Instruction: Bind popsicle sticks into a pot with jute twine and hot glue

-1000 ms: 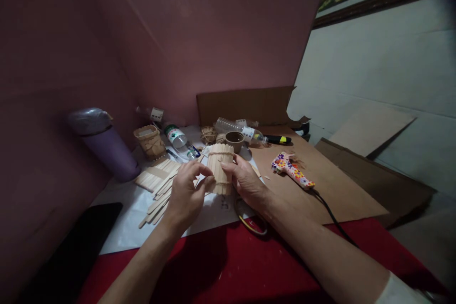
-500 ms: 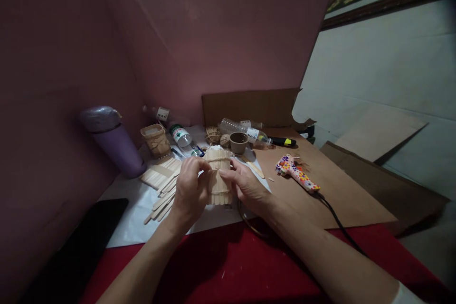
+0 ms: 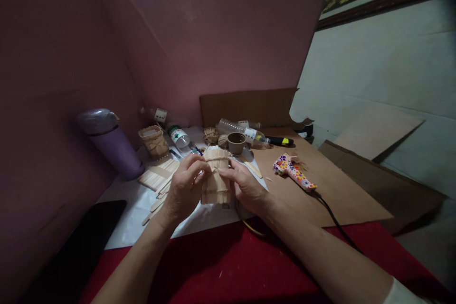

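A small pot sided with wooden craft sticks [image 3: 215, 184] stands upright between my hands, with twine running around it near the top and bottom. My right hand [image 3: 247, 186] grips its right side, thumb pressed on the front. On the other side, my left hand [image 3: 185, 184] has its fingers bent and closed at the pot's left edge, the fingertips near the middle of the front. Whether a loose bit of twine is pinched there is too small to tell. Left of my left hand lie several loose craft sticks [image 3: 158, 179] on white paper [image 3: 124, 223].
A flower-patterned glue gun [image 3: 294, 173] with a black cord lies on brown cardboard [image 3: 349, 199] at right. Behind the hands are a brown cup [image 3: 236, 144], twine ball [image 3: 211, 136], clear bottle [image 3: 231, 127] and black-yellow cutter [image 3: 281, 141]. A decorated pot [image 3: 154, 143] and purple tumbler [image 3: 116, 149] stand left.
The pot has turned slightly in my hands, its lower end shifting left. My left hand has moved a little left, its fingers drawn up. The whole view has shifted slightly.
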Demonstrator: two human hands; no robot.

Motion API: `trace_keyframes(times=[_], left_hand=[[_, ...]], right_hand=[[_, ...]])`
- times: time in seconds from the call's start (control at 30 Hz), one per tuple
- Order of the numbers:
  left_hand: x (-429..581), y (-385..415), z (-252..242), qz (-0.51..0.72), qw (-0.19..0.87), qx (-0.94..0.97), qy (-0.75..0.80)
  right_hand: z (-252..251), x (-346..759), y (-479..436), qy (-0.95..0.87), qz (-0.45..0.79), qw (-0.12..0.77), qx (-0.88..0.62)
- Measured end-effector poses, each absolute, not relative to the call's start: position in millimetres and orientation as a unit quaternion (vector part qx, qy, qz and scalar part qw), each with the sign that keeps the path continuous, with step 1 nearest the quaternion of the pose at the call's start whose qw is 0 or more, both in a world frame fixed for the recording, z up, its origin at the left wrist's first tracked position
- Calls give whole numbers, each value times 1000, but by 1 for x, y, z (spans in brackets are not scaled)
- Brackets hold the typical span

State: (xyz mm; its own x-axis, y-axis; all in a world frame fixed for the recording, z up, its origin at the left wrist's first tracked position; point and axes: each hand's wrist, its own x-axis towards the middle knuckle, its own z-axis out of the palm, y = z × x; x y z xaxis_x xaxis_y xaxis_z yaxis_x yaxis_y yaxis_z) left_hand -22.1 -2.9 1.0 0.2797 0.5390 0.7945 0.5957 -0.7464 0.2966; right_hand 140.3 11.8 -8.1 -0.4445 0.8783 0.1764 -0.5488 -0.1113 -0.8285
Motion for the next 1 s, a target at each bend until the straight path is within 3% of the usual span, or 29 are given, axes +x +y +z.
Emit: trace_keyframes(times=[0.8,1.0], left_hand=[[-20,-3,2,-486,84,-798,-346],[-18,-7,4,-466,48,-799,-377]], right_hand=[[-12,140,13,-442,724,498,-180],[-15,141,14,-449,721,497,-180]])
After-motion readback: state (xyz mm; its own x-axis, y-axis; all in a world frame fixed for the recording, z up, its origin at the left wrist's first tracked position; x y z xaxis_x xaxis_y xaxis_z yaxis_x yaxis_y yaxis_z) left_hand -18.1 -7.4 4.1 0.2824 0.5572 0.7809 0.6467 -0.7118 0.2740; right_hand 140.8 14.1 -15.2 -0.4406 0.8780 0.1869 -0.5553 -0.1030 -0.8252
